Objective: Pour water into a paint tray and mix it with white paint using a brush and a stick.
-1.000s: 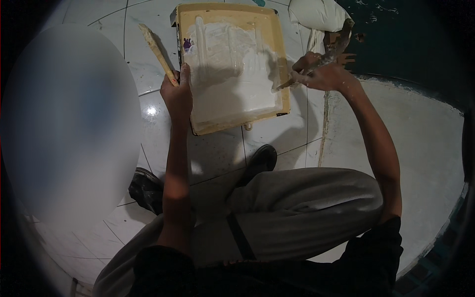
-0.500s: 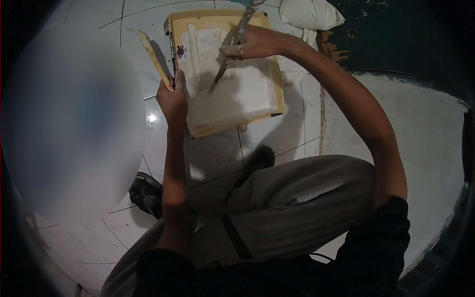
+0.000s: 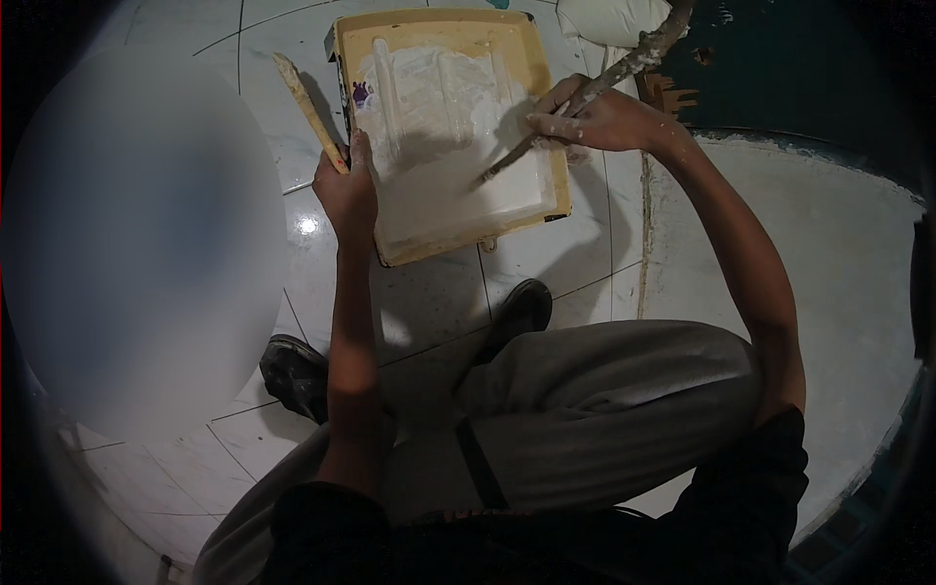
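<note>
A yellow paint tray (image 3: 526,58) lies in front of me, with white paint (image 3: 439,210) pooled in its near half and smeared over its ridged far half. My left hand (image 3: 347,200) is closed at the tray's left edge, its thumb along the rim. A pale, slim wooden stick (image 3: 314,112) with a crusted far end juts from that hand. Over the tray's right rim, my right hand (image 3: 600,119) grips a rough, paint-spattered stick (image 3: 639,57). This stick slants down to the left, and its dark tip reaches the white paint. White smears cover the right fingers.
A white bag (image 3: 609,19) stands behind the tray, on the right. Grey-white tiles (image 3: 419,302) cover the floor, with a dull pale slab (image 3: 780,234) and a dark green surface (image 3: 780,68) to the right. My shoes (image 3: 292,375) are near the tray. A blurred patch hides the left side.
My right hand has swung right and slightly nearer, from above the tray's middle to its right rim. The stick's tip has shifted right through the paint. My left hand keeps its grip.
</note>
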`<action>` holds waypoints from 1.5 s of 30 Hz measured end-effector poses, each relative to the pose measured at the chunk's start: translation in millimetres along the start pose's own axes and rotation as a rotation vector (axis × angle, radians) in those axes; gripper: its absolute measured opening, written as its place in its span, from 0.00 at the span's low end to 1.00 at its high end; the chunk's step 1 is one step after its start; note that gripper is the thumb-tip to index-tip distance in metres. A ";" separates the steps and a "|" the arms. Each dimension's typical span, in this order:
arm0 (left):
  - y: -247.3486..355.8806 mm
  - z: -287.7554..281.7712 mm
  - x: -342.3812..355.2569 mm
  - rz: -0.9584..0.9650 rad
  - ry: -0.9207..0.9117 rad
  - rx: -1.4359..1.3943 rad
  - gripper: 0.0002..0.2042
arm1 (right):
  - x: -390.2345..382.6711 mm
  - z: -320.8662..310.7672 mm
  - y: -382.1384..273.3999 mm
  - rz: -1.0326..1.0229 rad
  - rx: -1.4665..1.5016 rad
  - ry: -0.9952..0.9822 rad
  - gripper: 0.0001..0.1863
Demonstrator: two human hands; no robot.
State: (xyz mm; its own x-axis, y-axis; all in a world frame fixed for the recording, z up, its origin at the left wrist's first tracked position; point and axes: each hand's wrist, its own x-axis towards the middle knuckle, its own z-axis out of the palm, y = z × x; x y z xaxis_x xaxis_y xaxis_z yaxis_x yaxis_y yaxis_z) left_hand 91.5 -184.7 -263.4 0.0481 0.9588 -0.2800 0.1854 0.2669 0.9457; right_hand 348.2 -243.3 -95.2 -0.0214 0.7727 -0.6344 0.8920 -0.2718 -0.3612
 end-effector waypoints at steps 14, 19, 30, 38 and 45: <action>-0.8 -0.9 -1.0 0.000 -0.002 -0.040 0.18 | -8.7 25.1 50.1 0.161 0.399 0.032 0.23; -1.1 1.4 -0.2 -0.031 -0.005 -0.038 0.18 | -21.5 79.6 87.5 0.065 0.411 -0.082 0.21; -1.3 -0.5 -0.2 -0.021 0.001 -0.072 0.18 | -10.4 95.6 62.6 0.033 0.752 -0.029 0.18; -5.6 0.7 1.4 -0.032 0.016 -0.042 0.18 | 0.1 101.3 67.0 0.018 0.677 -0.143 0.20; -0.3 -1.1 0.7 -0.084 -0.020 -0.053 0.18 | -4.1 100.8 53.6 0.006 0.614 -0.085 0.21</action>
State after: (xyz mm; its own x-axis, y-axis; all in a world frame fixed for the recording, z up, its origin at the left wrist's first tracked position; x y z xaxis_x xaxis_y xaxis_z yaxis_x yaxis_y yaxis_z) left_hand 90.4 -184.0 -263.7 0.0544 0.9309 -0.3613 0.1371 0.3515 0.9261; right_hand 350.6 -318.8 -180.9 -0.0757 0.7288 -0.6805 0.4698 -0.5759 -0.6691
